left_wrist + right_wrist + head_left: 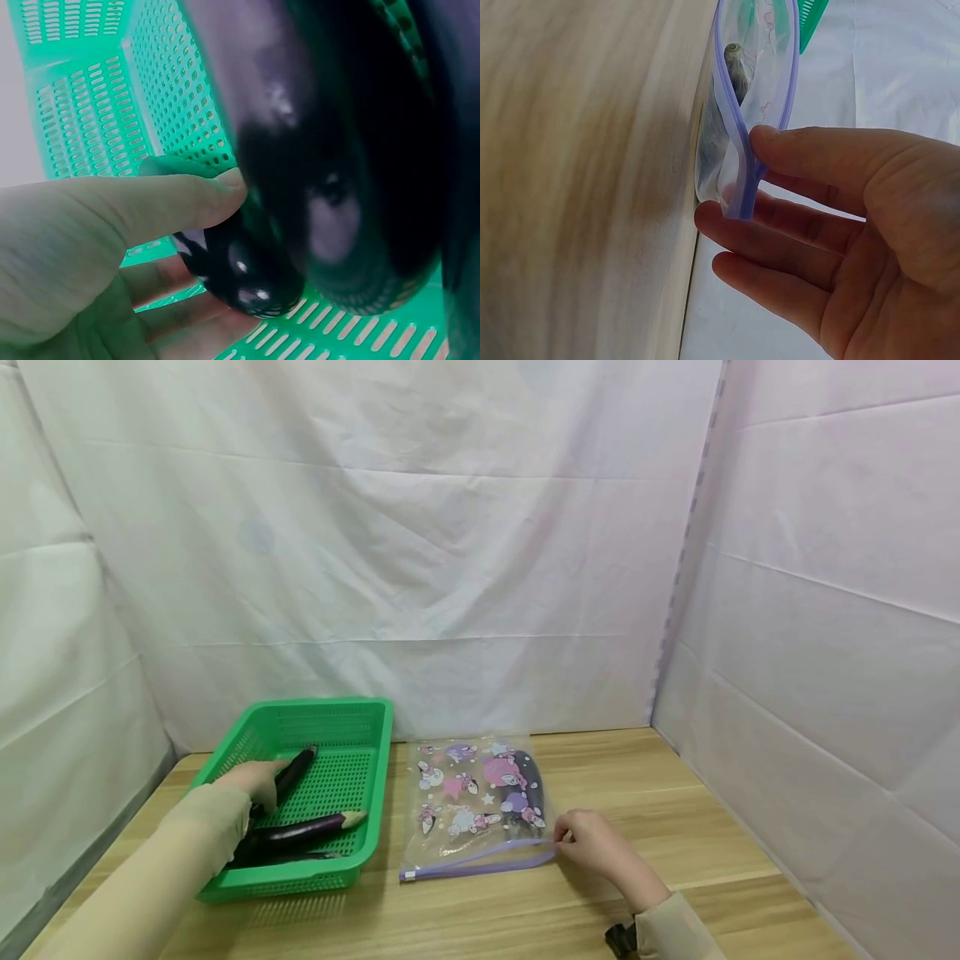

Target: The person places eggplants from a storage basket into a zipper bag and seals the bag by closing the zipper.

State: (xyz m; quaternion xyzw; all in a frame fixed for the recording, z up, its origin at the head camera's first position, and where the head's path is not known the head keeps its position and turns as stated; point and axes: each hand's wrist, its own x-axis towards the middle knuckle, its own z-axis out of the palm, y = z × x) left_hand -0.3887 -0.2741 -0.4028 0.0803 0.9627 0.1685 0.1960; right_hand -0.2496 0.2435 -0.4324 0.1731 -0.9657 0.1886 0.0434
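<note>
My left hand (255, 779) reaches into the green basket (382, 760), its thumb and fingers around a dark purple eggplant (297, 772). The left wrist view has the rounded end of that eggplant (247, 274) between thumb and fingers. More eggplants (300, 833) lie nearer the front of the basket. To the right, a clear zip bag (450, 793) with pink and purple cartoon prints lies flat. My right hand (592, 843) pinches the right end of its purple zip edge (742, 180), and the mouth gapes. Inside the bag lies one eggplant (735, 71), stem towards the opening.
Everything stands on a wood-grain table (600, 768). White cloth (450, 568) hangs behind it and along both sides. The white zip slider (409, 876) sits at the left end of the bag's mouth, beside the basket.
</note>
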